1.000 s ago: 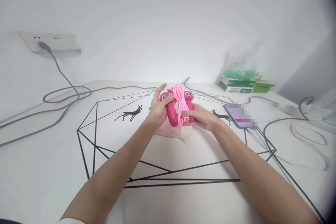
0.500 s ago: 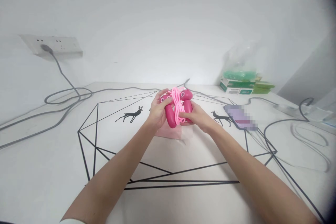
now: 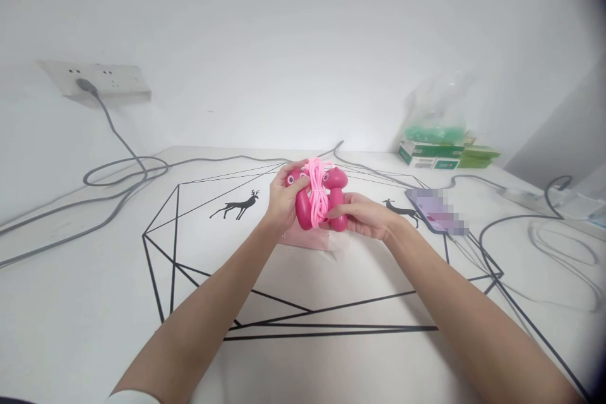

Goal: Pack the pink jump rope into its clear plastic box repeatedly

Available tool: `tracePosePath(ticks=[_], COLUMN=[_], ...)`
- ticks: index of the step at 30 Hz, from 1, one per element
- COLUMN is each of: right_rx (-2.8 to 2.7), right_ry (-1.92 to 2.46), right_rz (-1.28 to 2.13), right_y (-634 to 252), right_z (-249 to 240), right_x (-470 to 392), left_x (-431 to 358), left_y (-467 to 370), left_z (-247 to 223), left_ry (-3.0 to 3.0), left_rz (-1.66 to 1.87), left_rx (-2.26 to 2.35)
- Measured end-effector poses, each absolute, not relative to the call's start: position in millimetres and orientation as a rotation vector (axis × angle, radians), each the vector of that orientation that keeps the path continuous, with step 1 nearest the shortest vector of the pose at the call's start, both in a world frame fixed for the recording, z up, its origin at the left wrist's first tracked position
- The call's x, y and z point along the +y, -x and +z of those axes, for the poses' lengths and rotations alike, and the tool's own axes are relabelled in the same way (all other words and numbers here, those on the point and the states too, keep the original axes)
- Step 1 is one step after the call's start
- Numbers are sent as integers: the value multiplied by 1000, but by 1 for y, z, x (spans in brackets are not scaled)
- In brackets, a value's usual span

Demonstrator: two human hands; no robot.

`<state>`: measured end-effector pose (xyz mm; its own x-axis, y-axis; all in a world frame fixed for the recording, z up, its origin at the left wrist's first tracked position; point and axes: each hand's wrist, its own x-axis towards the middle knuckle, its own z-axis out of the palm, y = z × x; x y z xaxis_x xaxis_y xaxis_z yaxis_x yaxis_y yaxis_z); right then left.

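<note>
Between my two hands is a pink jump rope, its cord (image 3: 318, 199) bundled in loops between two darker pink handles with eye-like round marks. My left hand (image 3: 283, 197) is closed around the left handle (image 3: 303, 208), thumb across its upper part. The lower part of the right handle (image 3: 336, 194) is gripped by my right hand (image 3: 362, 216), with the thumb lying near the cord. Below the bundle, a flat pink packet (image 3: 305, 238) lies on the table, partly hidden by the hands and rope.
The white table mat (image 3: 284, 271) bears black lines and deer prints. A phone (image 3: 433, 211) lies to the right, with cables near it. Green-and-white boxes (image 3: 430, 154) under a plastic bag stand at the back right. A grey cable (image 3: 111, 129) runs from the wall socket (image 3: 127, 81).
My right hand has shifted its hold lower on the right handle, which now stands more upright. My left hand keeps its grip, almost unmoved.
</note>
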<state>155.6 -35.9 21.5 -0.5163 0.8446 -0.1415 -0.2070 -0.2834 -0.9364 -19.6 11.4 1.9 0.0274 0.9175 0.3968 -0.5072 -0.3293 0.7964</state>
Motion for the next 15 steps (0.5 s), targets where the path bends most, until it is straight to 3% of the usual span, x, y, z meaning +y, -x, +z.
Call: tracePosePath(ticks=[15], right_rx=[-1218], right_ry=[976], right_rz=[1854], right_y=[-145], right_z=[21], right_x=[-43], left_x=[-3], left_y=[10], left_z=[11], left_ry=[-1099], left_rz=[1558], left_rx=[467])
